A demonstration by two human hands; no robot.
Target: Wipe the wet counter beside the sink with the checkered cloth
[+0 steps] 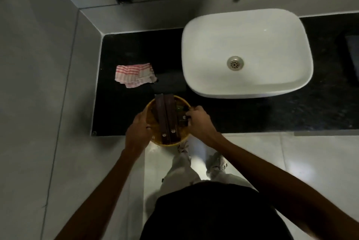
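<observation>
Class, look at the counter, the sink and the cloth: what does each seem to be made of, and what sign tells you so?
Counter: likely polished dark stone, black with faint speckles and a dull sheen.
Sink: probably glazed ceramic, smooth white with soft highlights and a metal drain.
Cloth: woven fabric, red-and-white checks, limp folds and a ragged edge.

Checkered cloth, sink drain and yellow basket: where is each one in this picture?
checkered cloth [134, 75], head view, middle of the folded fabric lying on the counter.
sink drain [235, 63], head view, centre of the metal strainer.
yellow basket [167, 144], head view, near rim between the two hands.
</observation>
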